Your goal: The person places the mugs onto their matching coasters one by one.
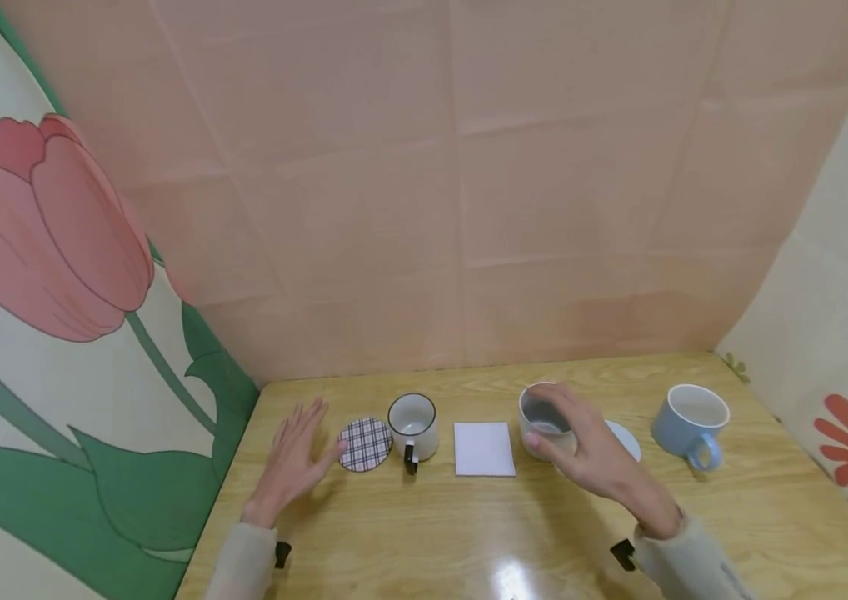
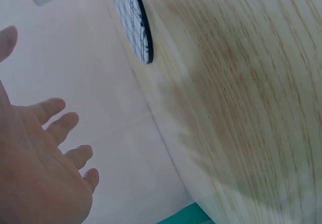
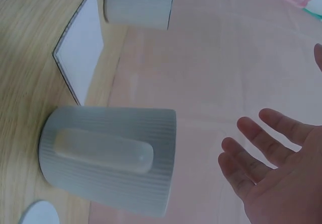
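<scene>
My right hand (image 1: 592, 446) is over a ribbed grey mug (image 1: 532, 421), hiding part of it. In the right wrist view, the spread fingers (image 3: 266, 143) are apart from that mug, whose pale handle (image 3: 105, 151) faces the camera. A round white coaster (image 1: 628, 442) lies partly behind this hand. On the other side, my left hand (image 1: 292, 462) hovers with loosely straight fingers, holding nothing. Nearest to it is a round plaid coaster (image 1: 364, 444), with a white, black-rimmed mug (image 1: 424, 433) just to the right. A square white coaster (image 1: 484, 450) lies between the two mugs.
A light blue mug (image 1: 675, 421) stands at the right of the wooden table (image 1: 424, 542). Behind the table hangs a pinkish cloth (image 1: 454, 208). Printed flower cloths flank both sides, one with a large tulip (image 1: 49, 225).
</scene>
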`<state>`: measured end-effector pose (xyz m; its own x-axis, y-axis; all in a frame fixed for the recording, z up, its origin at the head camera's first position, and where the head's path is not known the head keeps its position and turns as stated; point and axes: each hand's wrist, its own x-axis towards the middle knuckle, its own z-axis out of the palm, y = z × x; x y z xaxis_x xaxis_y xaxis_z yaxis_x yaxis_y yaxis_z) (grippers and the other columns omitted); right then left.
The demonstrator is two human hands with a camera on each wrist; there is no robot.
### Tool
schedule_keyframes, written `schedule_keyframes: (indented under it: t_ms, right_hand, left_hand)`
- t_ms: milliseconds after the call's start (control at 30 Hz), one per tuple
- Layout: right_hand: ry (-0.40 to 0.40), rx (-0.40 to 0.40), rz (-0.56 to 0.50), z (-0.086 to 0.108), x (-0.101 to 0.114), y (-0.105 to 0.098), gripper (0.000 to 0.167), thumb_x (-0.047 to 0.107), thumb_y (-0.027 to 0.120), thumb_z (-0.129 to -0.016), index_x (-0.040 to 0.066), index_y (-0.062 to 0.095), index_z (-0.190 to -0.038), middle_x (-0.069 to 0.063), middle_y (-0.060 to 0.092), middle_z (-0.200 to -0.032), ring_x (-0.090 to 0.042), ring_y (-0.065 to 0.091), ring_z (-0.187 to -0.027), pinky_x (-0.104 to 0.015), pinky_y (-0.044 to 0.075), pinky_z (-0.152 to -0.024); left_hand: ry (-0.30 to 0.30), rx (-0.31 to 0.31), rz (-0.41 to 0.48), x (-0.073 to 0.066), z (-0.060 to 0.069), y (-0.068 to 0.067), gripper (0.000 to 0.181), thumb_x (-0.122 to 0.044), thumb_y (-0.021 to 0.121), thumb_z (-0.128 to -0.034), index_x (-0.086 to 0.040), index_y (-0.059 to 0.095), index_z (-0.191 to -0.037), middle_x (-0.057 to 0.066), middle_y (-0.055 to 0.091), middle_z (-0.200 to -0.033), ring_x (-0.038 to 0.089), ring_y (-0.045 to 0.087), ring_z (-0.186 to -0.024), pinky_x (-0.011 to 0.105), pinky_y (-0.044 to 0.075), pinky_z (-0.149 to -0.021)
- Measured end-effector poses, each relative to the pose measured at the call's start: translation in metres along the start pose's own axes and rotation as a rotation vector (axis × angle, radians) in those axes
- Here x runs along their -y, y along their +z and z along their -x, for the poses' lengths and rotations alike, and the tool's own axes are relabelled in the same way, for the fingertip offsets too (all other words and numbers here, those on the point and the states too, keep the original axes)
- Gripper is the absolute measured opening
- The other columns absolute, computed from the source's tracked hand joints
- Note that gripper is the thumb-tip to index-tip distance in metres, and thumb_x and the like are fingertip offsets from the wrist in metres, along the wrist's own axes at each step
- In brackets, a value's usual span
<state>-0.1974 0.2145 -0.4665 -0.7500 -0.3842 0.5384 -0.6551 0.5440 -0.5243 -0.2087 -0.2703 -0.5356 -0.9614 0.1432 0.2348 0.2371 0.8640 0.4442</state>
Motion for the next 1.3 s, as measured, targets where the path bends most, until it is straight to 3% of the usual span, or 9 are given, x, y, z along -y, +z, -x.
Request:
schedule_keyframes:
  t_ms: [333, 467, 667, 967, 1167, 1300]
  right_hand:
    - [0.038, 0.012, -0.002, 0.002, 0.006, 0.012, 0.060, 0.023, 0.080, -0.095, 0.008, 0.058, -0.148, -0.008, 0.061, -0.148, -0.031, 0.055, -0.138, -0.037, 0.045, -0.113]
    - [0.035, 0.017, -0.012, 0.004, 0.007, 0.018, 0.060, 0.023, 0.080, -0.095, 0.005, 0.057, -0.148, -0.008, 0.062, -0.148, -0.031, 0.057, -0.138, -0.038, 0.046, -0.114]
    - [0.028, 0.026, -0.023, 0.004, 0.010, 0.027, 0.058, 0.024, 0.080, -0.096, 0.008, 0.058, -0.147, -0.006, 0.063, -0.147, -0.031, 0.061, -0.134, -0.055, 0.051, -0.107]
    - [0.014, 0.006, -0.042, 0.005, 0.014, 0.040, 0.057, 0.025, 0.080, -0.095, 0.008, 0.060, -0.146, -0.005, 0.063, -0.147, -0.030, 0.058, -0.138, -0.035, 0.044, -0.115]
    - [0.030, 0.026, -0.040, 0.006, 0.016, 0.046, 0.055, 0.028, 0.078, -0.098, 0.013, 0.059, -0.147, -0.004, 0.062, -0.149, -0.028, 0.058, -0.139, -0.045, 0.047, -0.113]
    - [0.023, 0.013, -0.037, 0.004, 0.013, 0.050, 0.054, 0.026, 0.078, -0.097, 0.006, 0.061, -0.144, -0.006, 0.064, -0.147, -0.030, 0.059, -0.137, -0.051, 0.047, -0.112]
  left_hand:
    - [0.005, 0.012, 0.005, 0.002, 0.001, 0.006, 0.087, -0.052, 0.068, -0.1001, -0.010, 0.033, -0.168, 0.009, 0.026, -0.177, 0.044, 0.014, -0.165, 0.067, 0.007, -0.133]
    - [0.014, 0.011, 0.004, 0.000, 0.001, 0.007, 0.086, -0.050, 0.069, -0.1000, -0.008, 0.035, -0.167, 0.011, 0.028, -0.176, 0.045, 0.016, -0.164, 0.068, 0.009, -0.132]
    - [0.015, 0.024, -0.009, 0.002, 0.000, 0.012, 0.087, -0.050, 0.070, -0.0996, -0.005, 0.036, -0.166, 0.015, 0.030, -0.175, 0.048, 0.018, -0.163, 0.070, 0.012, -0.131]
    - [0.013, 0.043, -0.003, 0.006, 0.000, 0.018, 0.087, -0.048, 0.070, -0.1001, -0.005, 0.034, -0.167, 0.016, 0.030, -0.175, 0.050, 0.018, -0.162, 0.071, 0.011, -0.131]
    - [0.007, 0.064, -0.010, 0.006, 0.002, 0.021, 0.086, -0.049, 0.070, -0.1001, -0.004, 0.036, -0.166, 0.015, 0.031, -0.174, 0.050, 0.018, -0.162, 0.071, 0.013, -0.131]
    - [0.002, 0.063, -0.008, 0.004, 0.001, 0.025, 0.085, -0.049, 0.070, -0.1001, -0.004, 0.038, -0.165, 0.017, 0.033, -0.174, 0.052, 0.019, -0.162, 0.072, 0.013, -0.130]
